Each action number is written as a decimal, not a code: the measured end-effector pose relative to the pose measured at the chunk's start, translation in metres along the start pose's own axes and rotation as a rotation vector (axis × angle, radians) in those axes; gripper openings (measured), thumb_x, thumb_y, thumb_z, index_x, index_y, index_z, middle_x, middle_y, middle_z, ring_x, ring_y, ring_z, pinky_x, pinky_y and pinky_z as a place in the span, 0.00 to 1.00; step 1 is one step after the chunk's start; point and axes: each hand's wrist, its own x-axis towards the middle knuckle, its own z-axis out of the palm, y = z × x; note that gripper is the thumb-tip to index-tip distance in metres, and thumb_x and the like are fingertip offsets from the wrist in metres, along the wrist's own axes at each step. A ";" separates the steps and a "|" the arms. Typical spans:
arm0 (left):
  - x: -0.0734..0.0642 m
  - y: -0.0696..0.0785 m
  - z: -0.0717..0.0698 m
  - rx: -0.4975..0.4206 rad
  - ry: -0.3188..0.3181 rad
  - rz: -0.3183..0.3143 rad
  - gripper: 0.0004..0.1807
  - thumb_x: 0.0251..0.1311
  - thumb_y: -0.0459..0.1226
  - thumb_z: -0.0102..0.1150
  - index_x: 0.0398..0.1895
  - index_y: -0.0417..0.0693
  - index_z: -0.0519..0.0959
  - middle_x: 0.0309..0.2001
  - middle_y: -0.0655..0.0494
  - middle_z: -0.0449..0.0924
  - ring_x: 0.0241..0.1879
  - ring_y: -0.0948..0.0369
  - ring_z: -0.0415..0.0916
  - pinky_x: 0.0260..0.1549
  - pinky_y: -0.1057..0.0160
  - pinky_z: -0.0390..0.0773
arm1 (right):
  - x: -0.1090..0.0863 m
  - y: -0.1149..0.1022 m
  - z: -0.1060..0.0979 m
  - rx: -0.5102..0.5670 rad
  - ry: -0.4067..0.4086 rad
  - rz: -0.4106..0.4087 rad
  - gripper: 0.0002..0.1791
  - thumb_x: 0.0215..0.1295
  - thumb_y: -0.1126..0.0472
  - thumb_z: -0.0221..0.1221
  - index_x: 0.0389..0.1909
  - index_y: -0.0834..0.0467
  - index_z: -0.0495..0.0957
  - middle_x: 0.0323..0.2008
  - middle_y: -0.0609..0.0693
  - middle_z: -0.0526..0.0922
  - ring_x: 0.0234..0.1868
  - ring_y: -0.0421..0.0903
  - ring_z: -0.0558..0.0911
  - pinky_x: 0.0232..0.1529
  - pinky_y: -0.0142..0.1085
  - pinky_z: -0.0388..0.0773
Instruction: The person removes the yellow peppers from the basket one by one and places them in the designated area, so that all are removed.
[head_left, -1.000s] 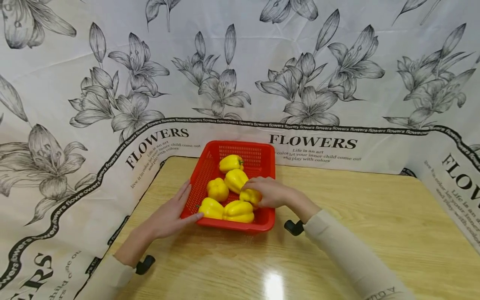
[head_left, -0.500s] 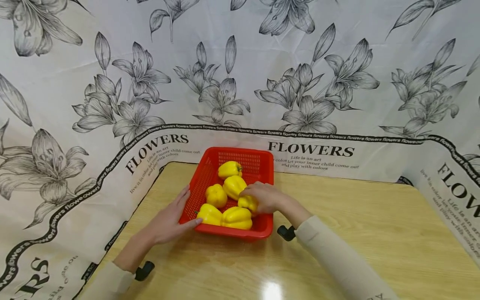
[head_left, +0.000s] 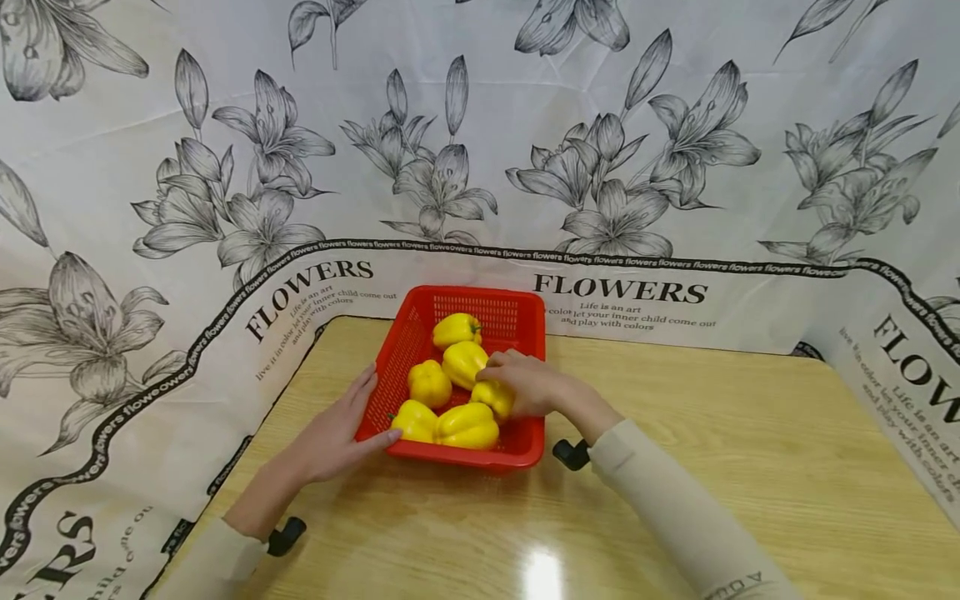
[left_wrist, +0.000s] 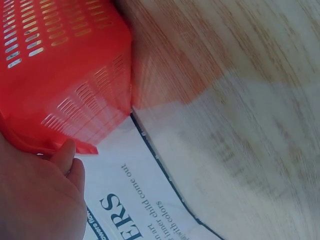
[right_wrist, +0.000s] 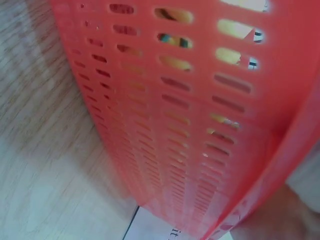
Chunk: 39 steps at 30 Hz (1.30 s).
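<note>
Red basket point(head_left: 510, 312) stands on the bench point(head_left: 712, 408), with the left hand point(head_left: 337, 437) against its near left corner, thumb and fingers apart. Inside the basket's right side, the right hand point(head_left: 528, 383) has its fingers clamped on one yellow pepper point(head_left: 491, 398); the basket also holds five other peppers point(head_left: 468, 427). Handling this single pepper appears to be the step in hand; the next move probably calls for a sure grip and a steady basket.

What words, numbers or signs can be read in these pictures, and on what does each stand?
"FLOWERS": large, on the printed cloth.
"Life is an art live it in color let your inner child come out and play with colors": same cloth.
"flowers", repeated: on its black band.
Right sleeve: lettering too unclear to read.
Red basket, yellow peppers: none seen.
</note>
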 end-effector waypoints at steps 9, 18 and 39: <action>0.000 0.003 0.002 0.013 -0.004 -0.001 0.59 0.63 0.72 0.49 0.83 0.41 0.46 0.84 0.52 0.38 0.78 0.44 0.52 0.70 0.40 0.64 | -0.009 0.010 -0.003 0.144 0.066 -0.058 0.38 0.52 0.63 0.75 0.67 0.60 0.75 0.57 0.56 0.71 0.55 0.51 0.74 0.61 0.45 0.75; -0.002 0.004 0.001 -0.001 -0.014 -0.013 0.60 0.62 0.73 0.50 0.83 0.41 0.47 0.84 0.53 0.37 0.78 0.44 0.52 0.70 0.40 0.64 | -0.014 0.023 -0.013 0.151 0.097 -0.087 0.41 0.56 0.59 0.74 0.71 0.61 0.70 0.67 0.57 0.74 0.66 0.56 0.73 0.70 0.52 0.67; 0.001 0.007 0.001 0.007 0.006 -0.065 0.60 0.61 0.73 0.49 0.84 0.47 0.44 0.84 0.51 0.39 0.75 0.40 0.58 0.66 0.36 0.68 | -0.030 0.026 -0.030 0.343 0.247 -0.044 0.41 0.59 0.48 0.74 0.71 0.51 0.70 0.65 0.50 0.75 0.64 0.50 0.73 0.68 0.51 0.69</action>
